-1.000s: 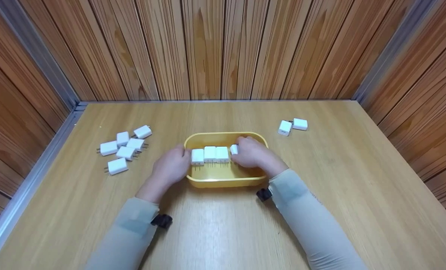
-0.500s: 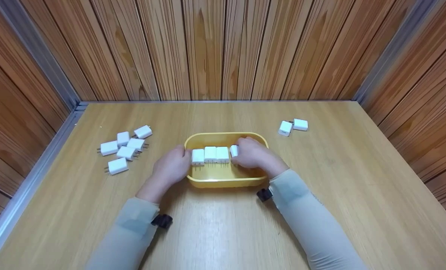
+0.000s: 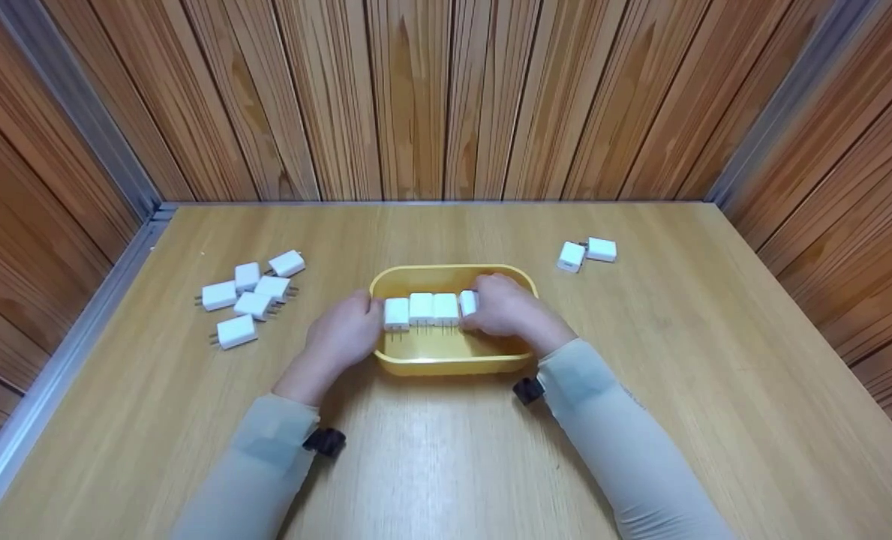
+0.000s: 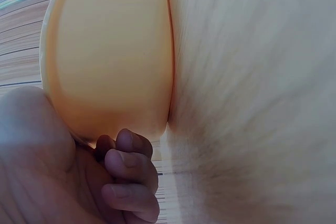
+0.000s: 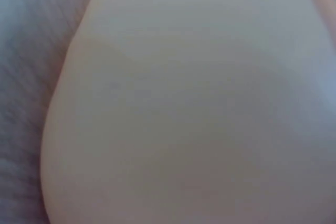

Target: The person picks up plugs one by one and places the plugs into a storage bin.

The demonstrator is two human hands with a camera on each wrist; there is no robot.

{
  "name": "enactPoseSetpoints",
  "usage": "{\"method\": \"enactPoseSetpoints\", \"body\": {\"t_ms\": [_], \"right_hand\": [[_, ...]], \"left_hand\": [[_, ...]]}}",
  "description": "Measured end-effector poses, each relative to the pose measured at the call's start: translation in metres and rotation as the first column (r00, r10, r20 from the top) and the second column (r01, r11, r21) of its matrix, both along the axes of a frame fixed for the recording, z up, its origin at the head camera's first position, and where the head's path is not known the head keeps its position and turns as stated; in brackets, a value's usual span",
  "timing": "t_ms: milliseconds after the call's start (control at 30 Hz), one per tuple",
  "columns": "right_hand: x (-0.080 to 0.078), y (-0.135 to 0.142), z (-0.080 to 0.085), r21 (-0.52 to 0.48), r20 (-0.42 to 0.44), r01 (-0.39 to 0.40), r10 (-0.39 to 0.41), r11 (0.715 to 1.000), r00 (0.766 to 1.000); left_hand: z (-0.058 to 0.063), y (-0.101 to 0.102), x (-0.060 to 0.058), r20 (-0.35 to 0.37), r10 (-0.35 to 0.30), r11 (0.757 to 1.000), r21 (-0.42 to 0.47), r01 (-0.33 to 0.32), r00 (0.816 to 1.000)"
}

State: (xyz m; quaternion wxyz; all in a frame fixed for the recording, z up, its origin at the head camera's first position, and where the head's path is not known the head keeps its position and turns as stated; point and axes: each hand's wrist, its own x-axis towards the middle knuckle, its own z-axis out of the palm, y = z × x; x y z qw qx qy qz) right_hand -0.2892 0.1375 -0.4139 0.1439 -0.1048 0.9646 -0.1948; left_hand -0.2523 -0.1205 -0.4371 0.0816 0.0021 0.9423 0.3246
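Observation:
In the head view a yellow plastic box (image 3: pixel 453 367) stands mid-table. My left hand (image 3: pixel 343 330) grips its left end. In the left wrist view the fingers (image 4: pixel 131 167) curl by the outer wall, with the thumb side at the rim. Three white USB charger plugs (image 3: pixel 421 308) lie in a row inside the box, prongs toward me. My right hand (image 3: pixel 509 306) reaches in over the right end and pinches another white charger plug (image 3: pixel 468 301), just right of that row. Its fingertips are hidden. The right wrist view is filled by a pale, blurred box wall (image 5: pixel 184 103).
Several loose white charger plugs (image 3: pixel 253 305) lie on the table left of the box. Two more charger plugs (image 3: pixel 601 249) lie together at the back right. Wood-plank walls (image 3: pixel 408 105) enclose the table (image 3: pixel 430 465) at the back and sides.
The pinched charger plug has shifted very slightly left toward the row in the box. Otherwise both hands and the box stay in place.

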Motion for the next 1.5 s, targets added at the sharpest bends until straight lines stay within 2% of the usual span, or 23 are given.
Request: {"method": "enactPoseSetpoints", "body": {"t_ms": [300,467,700,1000,1300,1500], "right_hand": [[-0.0013,-0.0010,-0.0041,0.007,-0.037,-0.004,0.004,1.000,0.999],[-0.0001,-0.0023,-0.0039,-0.026,-0.017,0.031,-0.032,0.999,0.999],[-0.0001,-0.0030,-0.0056,-0.034,-0.028,0.034,-0.035,0.999,0.999],[0.0000,-0.0041,-0.0031,-0.049,0.009,0.067,-0.067,0.997,0.998],[0.0014,-0.0017,-0.0018,-0.039,-0.007,0.048,-0.049,0.998,0.999],[0.0054,-0.0011,0.0037,-0.073,0.049,0.076,-0.073,0.994,0.996]], "left_hand": [[0.0004,0.0005,0.0009,-0.033,0.004,1.000,-0.008,-0.004,0.999],[0.0014,0.0007,0.0014,0.002,0.016,1.000,0.005,-0.016,1.000],[0.0026,0.0012,0.0020,0.037,0.028,0.999,0.014,-0.029,0.999],[0.0022,0.0006,0.0012,0.021,0.016,1.000,0.007,-0.017,1.000],[0.0007,0.0005,0.0009,0.018,0.005,1.000,-0.007,-0.005,1.000],[0.0009,-0.0001,0.0008,0.022,0.005,1.000,-0.001,-0.005,1.000]]}}
